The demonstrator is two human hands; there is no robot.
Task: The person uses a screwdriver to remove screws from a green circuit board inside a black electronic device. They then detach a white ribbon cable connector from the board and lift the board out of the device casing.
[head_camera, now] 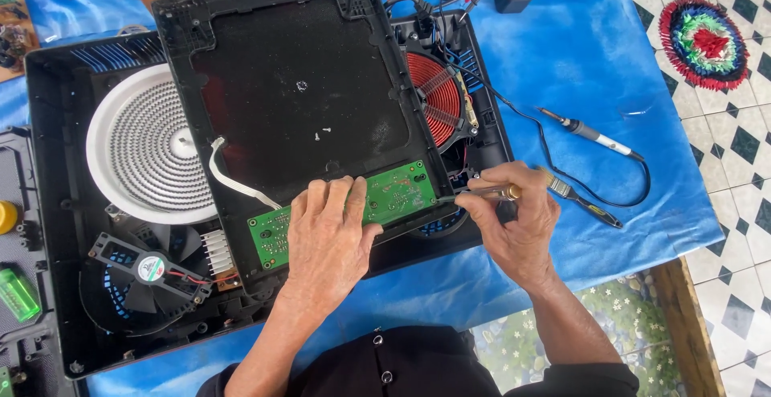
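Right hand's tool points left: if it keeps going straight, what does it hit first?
Probably the right end of the green circuit board. The right hand holds a slim metal tool whose tip already sits at that edge; contact itself is unclear. Beyond lies the left hand.

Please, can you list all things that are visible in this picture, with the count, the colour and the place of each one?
panel: one, black, centre, over the open cooker
circuit board: one, green, panel's near edge
cooker base: one, black, on the cloth
white coil: one, left
red coil: one, right
fan: one, black, lower left
soldering iron: one, right
brush: one, right
cloth: one, blue
left hand: on the board
right hand: holding a tool
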